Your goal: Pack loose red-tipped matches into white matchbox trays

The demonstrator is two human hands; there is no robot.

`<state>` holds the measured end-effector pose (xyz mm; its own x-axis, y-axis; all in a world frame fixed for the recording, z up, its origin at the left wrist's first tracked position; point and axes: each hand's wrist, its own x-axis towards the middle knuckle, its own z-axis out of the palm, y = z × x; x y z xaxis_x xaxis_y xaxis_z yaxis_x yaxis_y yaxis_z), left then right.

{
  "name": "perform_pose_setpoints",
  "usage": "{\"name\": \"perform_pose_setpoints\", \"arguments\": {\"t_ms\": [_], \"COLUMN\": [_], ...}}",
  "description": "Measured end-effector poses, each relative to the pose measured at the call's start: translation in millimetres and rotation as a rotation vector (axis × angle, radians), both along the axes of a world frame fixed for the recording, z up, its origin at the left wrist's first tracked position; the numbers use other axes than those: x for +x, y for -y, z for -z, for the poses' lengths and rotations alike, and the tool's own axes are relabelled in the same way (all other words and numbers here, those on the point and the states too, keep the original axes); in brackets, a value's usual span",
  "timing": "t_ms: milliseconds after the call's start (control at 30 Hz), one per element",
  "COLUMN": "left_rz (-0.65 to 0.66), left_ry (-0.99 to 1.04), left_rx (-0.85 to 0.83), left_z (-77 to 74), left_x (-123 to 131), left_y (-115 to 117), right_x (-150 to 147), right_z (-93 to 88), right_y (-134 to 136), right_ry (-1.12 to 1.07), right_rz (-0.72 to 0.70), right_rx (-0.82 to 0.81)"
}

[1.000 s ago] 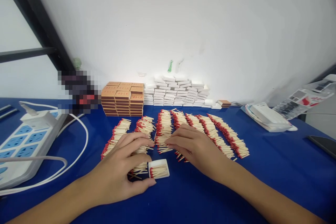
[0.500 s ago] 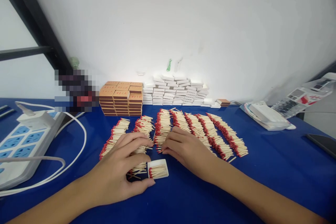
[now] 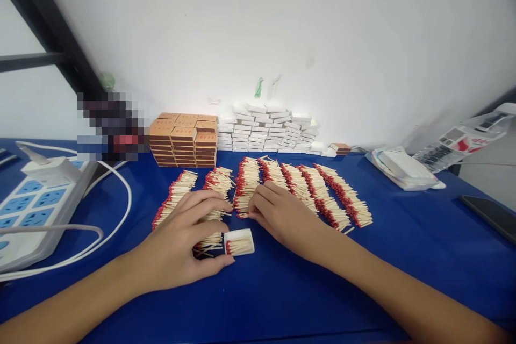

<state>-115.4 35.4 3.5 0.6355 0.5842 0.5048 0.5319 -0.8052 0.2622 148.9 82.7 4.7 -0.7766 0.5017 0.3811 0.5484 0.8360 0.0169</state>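
A small white matchbox tray with red-tipped matches inside lies on the blue table. My left hand has its thumb and index finger at the two sides of the tray's left end, holding it between them. Its other fingers reach over a row of matches. My right hand is closed in a pinch at the near end of the third row of matches. A match shows at its fingertips; how many it grips is hidden. Several more match rows fan out to the right.
Brown matchboxes are stacked at the back left, beside a pile of white trays against the wall. A power strip with white cables lies left. Plastic packaging and a dark phone lie right.
The whole view has shifted slightly, so everything sits a little higher. My right fingertips have drawn together on matches at the row's near end. My left hand stays at the tray.
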Motion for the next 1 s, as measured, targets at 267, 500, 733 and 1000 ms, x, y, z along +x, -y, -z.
{"name": "perform_pose_setpoints", "arguments": {"t_ms": [267, 500, 733, 1000], "left_rz": [-0.008, -0.002, 0.011, 0.007], "left_ry": [0.004, 0.002, 0.006, 0.009], "left_rx": [0.031, 0.015, 0.015, -0.008], "left_z": [-0.2, -1.9, -3.6, -5.8], "left_x": [4, 6, 4, 1], "left_y": [-2, -2, -1, 0], "right_x": [-10, -16, 2, 10], "right_z": [-16.8, -4.4, -13.4, -6.6], "right_y": [34, 36, 24, 9], "right_ry": [-0.142, -0.160, -0.225, -0.095], "right_rz": [-0.055, -0.092, -0.058, 0.008], "right_rx": [-0.205, -0.162, -0.206, -0.176]}}
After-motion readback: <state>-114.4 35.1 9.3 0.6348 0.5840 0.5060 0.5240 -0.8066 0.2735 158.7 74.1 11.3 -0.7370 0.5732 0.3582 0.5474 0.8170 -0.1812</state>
